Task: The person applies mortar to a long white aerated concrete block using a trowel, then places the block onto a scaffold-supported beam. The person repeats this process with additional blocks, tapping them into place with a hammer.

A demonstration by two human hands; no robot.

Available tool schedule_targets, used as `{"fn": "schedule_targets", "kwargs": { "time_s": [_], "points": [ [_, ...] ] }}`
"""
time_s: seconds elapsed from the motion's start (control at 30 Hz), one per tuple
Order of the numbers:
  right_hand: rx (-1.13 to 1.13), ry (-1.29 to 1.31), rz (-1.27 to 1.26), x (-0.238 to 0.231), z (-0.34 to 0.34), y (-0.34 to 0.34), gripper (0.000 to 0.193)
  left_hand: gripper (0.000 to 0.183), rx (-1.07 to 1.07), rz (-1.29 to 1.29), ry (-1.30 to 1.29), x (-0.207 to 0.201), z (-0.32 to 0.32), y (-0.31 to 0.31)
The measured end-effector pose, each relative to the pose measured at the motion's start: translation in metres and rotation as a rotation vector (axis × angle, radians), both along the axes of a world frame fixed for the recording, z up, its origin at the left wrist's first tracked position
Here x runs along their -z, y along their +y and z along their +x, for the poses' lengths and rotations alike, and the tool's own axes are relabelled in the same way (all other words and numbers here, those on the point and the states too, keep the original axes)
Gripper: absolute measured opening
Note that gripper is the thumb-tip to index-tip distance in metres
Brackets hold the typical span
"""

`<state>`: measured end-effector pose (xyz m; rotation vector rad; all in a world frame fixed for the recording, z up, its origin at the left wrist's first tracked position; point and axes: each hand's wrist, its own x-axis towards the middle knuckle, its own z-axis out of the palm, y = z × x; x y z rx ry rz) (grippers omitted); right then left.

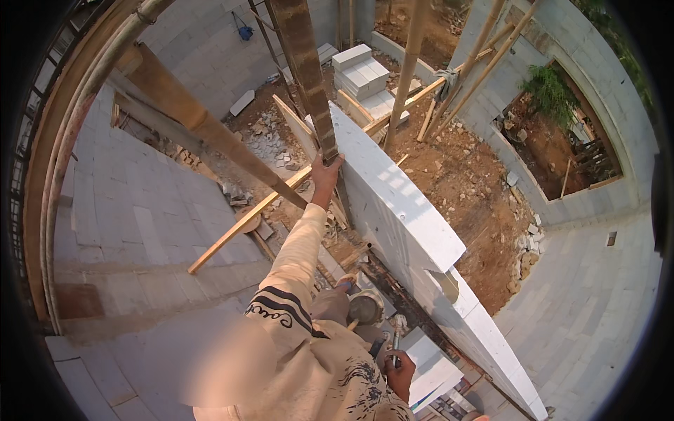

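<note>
My left hand (326,174) is stretched far forward, its fingers around the lower part of a tall brown wooden post (303,67), beside a white block wall (400,193). Low on the right, my right hand (400,377) is closed around a thin tool (397,340) with a dark handle. Its far end looks pale and mortar-stained, and I cannot make out its exact kind. Close to that end stands a bucket (365,309) with grey stuff in it. The wall runs diagonally past both hands, with a notch (444,283) in its top course.
A light timber brace (246,223) crosses below my left arm. Another slanting beam (210,126) comes down at the left. White blocks (360,70) are stacked at the back. Bamboo poles (408,70) stand beyond the wall. Rubble covers the dirt floor (456,203). A window opening (611,165) is at right.
</note>
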<state>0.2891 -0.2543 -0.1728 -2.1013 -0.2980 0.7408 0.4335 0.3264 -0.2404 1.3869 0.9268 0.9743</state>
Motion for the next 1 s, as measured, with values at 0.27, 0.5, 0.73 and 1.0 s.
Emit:
{"fn": "schedule_targets", "kwargs": {
  "time_s": [0.27,0.5,0.73,1.0],
  "points": [
    [0.075,-0.06,-0.041,0.021,-0.01,-0.011,0.008,0.035,-0.067,-0.11,-0.133,0.006,0.01,-0.005],
    [0.051,-0.169,-0.048,0.008,-0.017,0.014,0.004,0.032,-0.004,-0.164,-0.297,0.019,0.006,-0.001],
    [0.107,-0.148,0.044,-0.01,-0.023,0.034,0.002,0.03,0.001,-0.02,-0.079,0.024,-0.002,0.01],
    [0.177,0.012,-0.084,-0.002,-0.025,0.025,0.015,0.041,0.058,0.14,-0.002,0.016,-0.017,0.015]
  ]
}}
